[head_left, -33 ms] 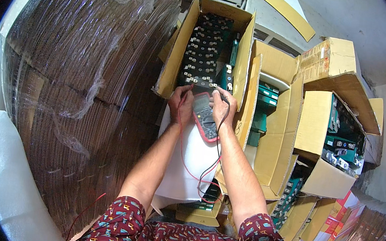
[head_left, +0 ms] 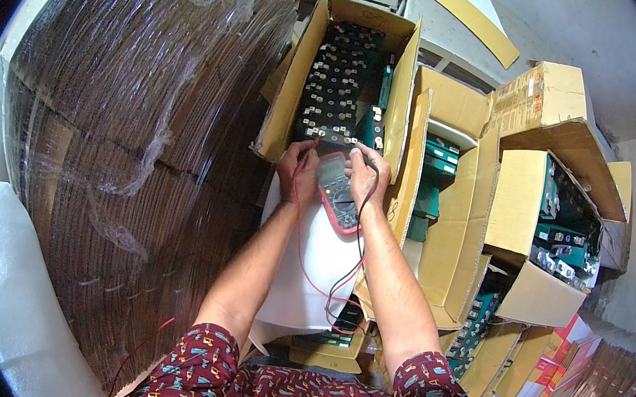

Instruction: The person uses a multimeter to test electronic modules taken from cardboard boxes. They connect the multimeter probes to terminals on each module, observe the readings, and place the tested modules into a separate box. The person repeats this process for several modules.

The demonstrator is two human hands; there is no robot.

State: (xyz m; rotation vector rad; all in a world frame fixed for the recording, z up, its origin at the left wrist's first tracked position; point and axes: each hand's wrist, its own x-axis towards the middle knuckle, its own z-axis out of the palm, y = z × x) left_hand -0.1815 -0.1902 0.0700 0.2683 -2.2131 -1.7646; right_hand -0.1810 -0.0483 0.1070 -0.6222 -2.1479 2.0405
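My left hand (head_left: 298, 171) is closed around the red multimeter probe (head_left: 316, 143), its tip by a left-hand terminal of the nearest battery cell (head_left: 332, 138). In my right hand (head_left: 363, 174), the black multimeter probe (head_left: 356, 146) points at the right-hand terminal of that same cell; whether the tips touch metal is too small to tell. A red-and-grey multimeter (head_left: 338, 193) lies tilted between my hands, its screen partly in view. Its red and black leads loop down between my forearms. Rows of dark cells with silver terminals fill the left of the open carton (head_left: 288, 107).
Right of it stands a long carton (head_left: 465, 240) with green cells. Further right, another carton (head_left: 515, 199) holds more cells. Wrapped stacked cardboard (head_left: 104, 132) rises on the left. White foam sheet (head_left: 308, 277) lies below the multimeter. A yellow cardboard strip (head_left: 478, 28) rests at the back.
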